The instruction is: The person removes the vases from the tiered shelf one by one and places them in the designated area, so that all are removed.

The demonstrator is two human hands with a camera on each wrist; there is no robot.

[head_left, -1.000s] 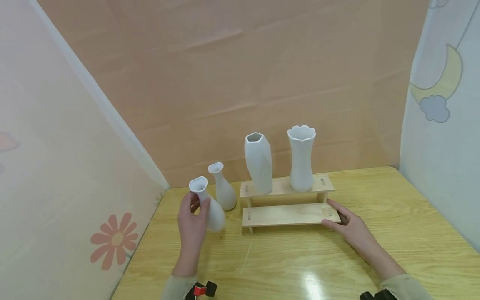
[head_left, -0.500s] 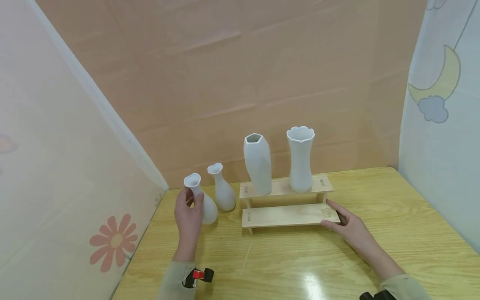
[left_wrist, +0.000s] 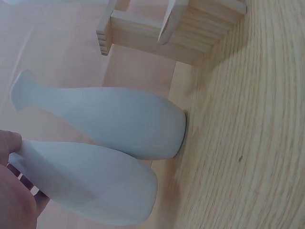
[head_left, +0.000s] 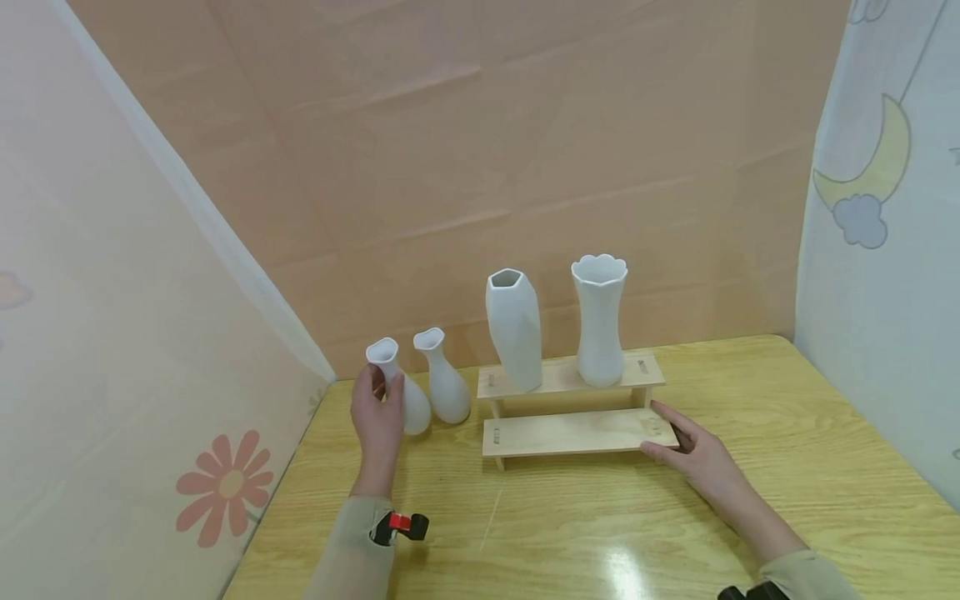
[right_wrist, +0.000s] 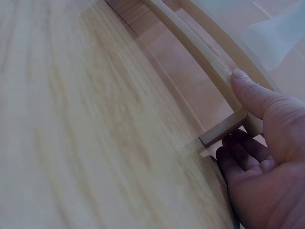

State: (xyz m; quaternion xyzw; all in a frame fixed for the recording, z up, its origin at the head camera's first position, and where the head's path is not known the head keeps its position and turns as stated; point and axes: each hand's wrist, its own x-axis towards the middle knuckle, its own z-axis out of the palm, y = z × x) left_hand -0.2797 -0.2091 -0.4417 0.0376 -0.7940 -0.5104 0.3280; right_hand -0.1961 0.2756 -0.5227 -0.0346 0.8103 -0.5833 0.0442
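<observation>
My left hand (head_left: 378,421) holds a white vase (head_left: 415,406) by its narrow neck, thumb on one side and fingers on the other. The vase tilts, mouth to the left; I cannot tell whether its base touches the table. Close beside it, a similar white vase (head_left: 448,392) stands on the table. In the left wrist view the held vase (left_wrist: 95,183) overlaps the standing vase (left_wrist: 128,121). My right hand (head_left: 701,454) grips the right end of the lower board of a two-step wooden stand (head_left: 573,432). In the right wrist view, the thumb (right_wrist: 250,90) lies along the board's edge.
On the stand's upper step are a faceted white vase (head_left: 516,333) and a scallop-rimmed white vase (head_left: 600,325). The wooden table (head_left: 570,517) meets a brown backdrop (head_left: 525,167) behind and pale printed sheets at both sides.
My left hand has carried the vase back and slightly left, lowering it beside the standing vase. The right hand keeps its hold on the stand.
</observation>
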